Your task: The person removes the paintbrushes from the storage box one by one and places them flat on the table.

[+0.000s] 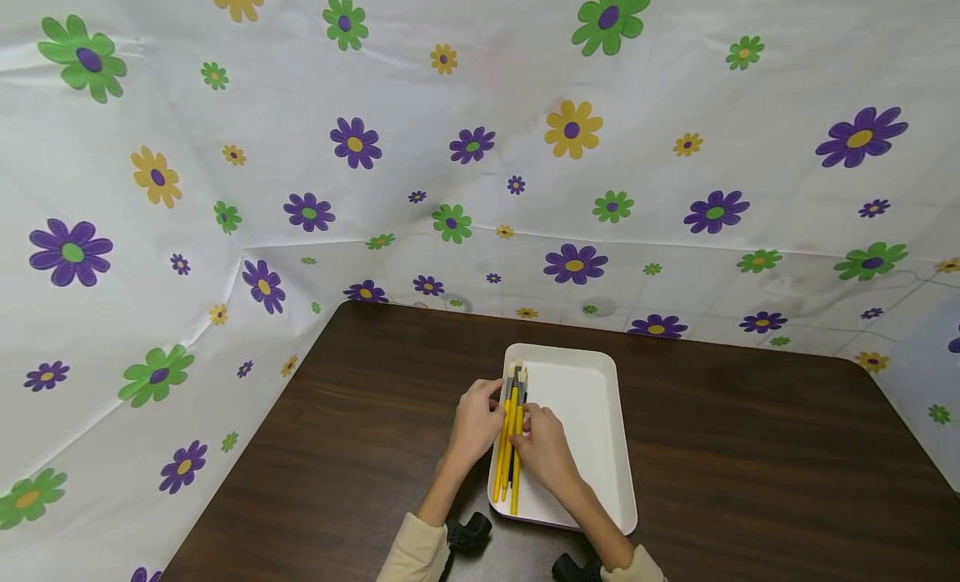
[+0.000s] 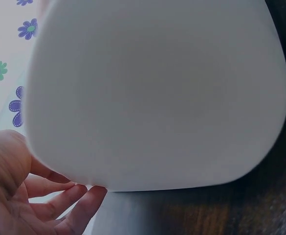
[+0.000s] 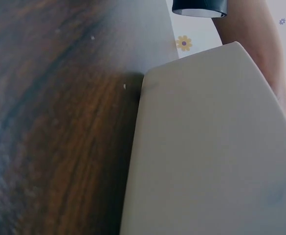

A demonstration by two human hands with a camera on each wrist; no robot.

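Note:
A white rectangular tray (image 1: 585,432) rests on the dark table. Along its left side lie several paintbrushes (image 1: 515,500) with yellow handles and one dark one, bristles toward the far end. My left hand (image 1: 474,423) grips the tray's left rim, its fingertips close to the brushes. In the left wrist view, the thumb and fingers of that hand (image 2: 23,196) meet at the edge of the white tray (image 2: 157,98). My right hand (image 1: 547,453) pinches the paintbrushes around their middle. The right wrist view shows the tray's outside (image 3: 206,147), with the right fingers hidden.
The brown wooden table (image 1: 750,449) extends on both sides of the tray. A white cloth (image 1: 495,90) printed with flowers hangs behind and to the left. Black wrist devices (image 1: 470,534) sit under both wrists, near the tray's front edge.

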